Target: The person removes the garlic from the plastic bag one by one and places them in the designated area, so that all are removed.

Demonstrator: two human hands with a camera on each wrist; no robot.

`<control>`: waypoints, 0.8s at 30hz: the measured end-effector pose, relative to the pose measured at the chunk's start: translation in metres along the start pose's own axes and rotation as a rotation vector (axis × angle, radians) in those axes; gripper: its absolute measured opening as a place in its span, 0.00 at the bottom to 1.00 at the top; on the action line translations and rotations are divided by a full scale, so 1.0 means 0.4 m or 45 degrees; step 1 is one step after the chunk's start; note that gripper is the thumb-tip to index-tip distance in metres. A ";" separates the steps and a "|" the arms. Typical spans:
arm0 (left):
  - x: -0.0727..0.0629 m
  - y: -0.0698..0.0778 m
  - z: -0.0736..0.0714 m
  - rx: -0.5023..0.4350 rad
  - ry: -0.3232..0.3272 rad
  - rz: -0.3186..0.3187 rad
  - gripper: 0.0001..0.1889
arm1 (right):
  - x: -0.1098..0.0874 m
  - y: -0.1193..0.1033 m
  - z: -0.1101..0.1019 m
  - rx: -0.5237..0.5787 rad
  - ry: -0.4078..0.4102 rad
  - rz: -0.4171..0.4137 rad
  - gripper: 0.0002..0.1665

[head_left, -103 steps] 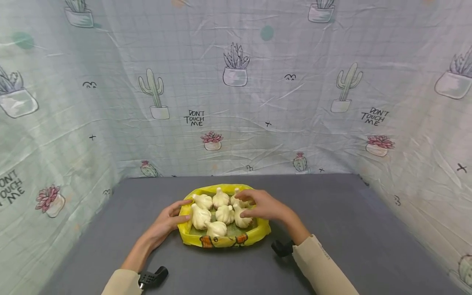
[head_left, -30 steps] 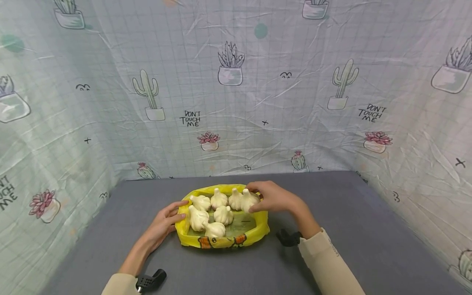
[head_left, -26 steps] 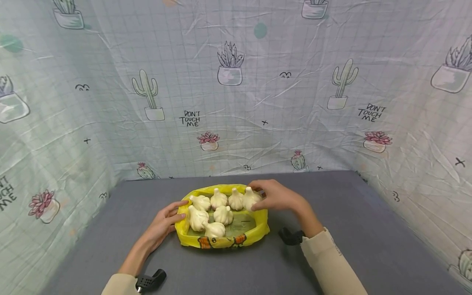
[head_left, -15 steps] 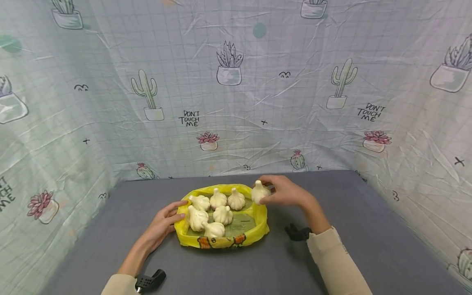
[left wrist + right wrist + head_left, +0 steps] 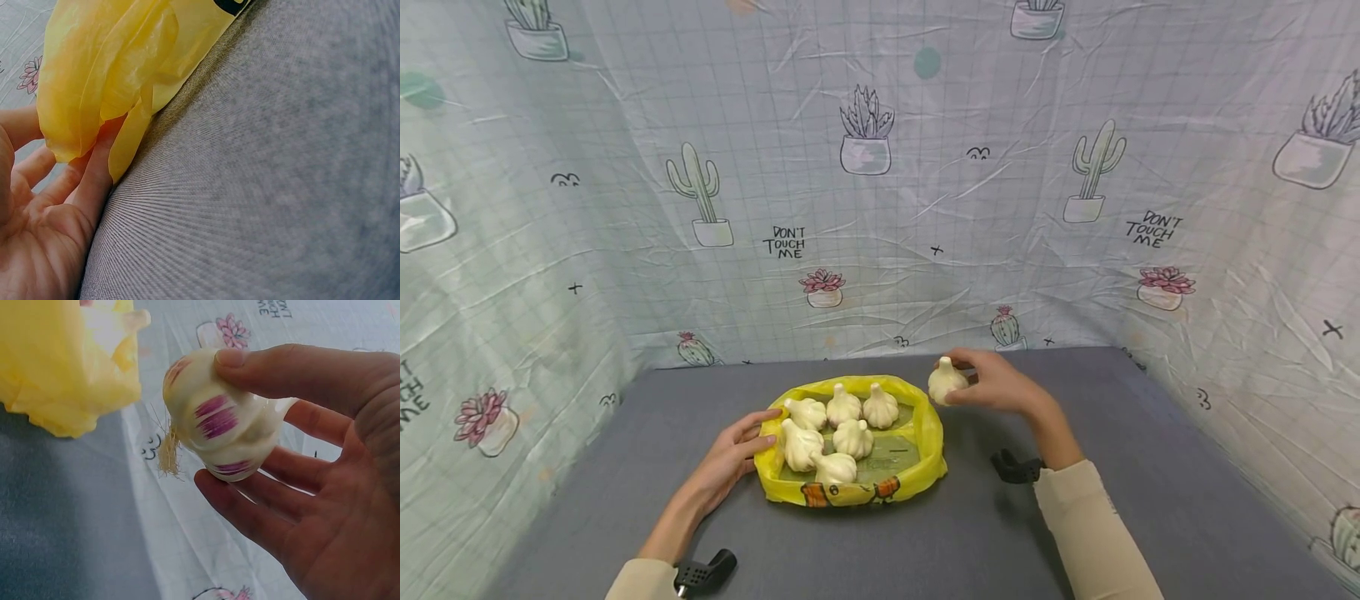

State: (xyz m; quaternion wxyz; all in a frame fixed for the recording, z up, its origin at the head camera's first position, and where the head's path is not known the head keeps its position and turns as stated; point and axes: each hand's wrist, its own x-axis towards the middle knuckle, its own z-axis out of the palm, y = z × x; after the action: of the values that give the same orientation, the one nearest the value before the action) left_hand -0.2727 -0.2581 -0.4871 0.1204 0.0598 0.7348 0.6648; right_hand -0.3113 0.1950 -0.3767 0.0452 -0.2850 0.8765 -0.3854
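In the head view, a yellow plastic bag (image 5: pixel 927 446) with an orange print lies open at the top on the table. My left hand (image 5: pixel 727 454) grips its left end. The left wrist view has that hand's fingers (image 5: pixel 94 169) tucked in at a loose fold of the yellow plastic, their tips partly covered. Between thumb and fingers, my right hand (image 5: pixel 1000 385) holds a garlic bulb (image 5: pixel 947 383) just past the bag's right rim, stem up. Close up, this bulb (image 5: pixel 225 419) has purple streaks and a tuft of roots. Several more white garlic bulbs (image 5: pixel 853 438) sit inside the bag.
The grey tabletop (image 5: pixel 850 550) spreads around the bag. A pale curtain (image 5: pixel 880 217) printed with potted plants closes off the back and both sides. Dark wrist mounts (image 5: pixel 706 572) stick out from the sleeves.
My right hand has taken a garlic bulb from the bag's right side, lifted it, and carried it right and back past the rim. My left hand stays at the bag's left end.
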 end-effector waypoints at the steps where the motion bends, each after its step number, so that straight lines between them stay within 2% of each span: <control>1: 0.000 0.000 0.000 0.003 -0.003 0.000 0.32 | -0.001 0.004 -0.001 0.006 0.004 0.013 0.32; 6: 0.000 -0.001 0.002 0.000 0.002 -0.001 0.33 | -0.003 0.024 -0.006 0.016 0.026 0.040 0.34; 16: -0.001 -0.003 0.003 -0.003 0.025 -0.012 0.33 | -0.003 0.047 -0.010 0.027 0.056 0.026 0.31; 24: 0.000 -0.001 0.003 0.001 0.014 -0.007 0.33 | 0.001 0.074 -0.007 -0.025 0.079 0.053 0.30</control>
State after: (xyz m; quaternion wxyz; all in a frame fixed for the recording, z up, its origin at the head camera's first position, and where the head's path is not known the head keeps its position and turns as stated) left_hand -0.2723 -0.2571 -0.4876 0.1182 0.0542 0.7357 0.6647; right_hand -0.3263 0.2126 -0.3956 0.0232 -0.2552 0.8869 -0.3845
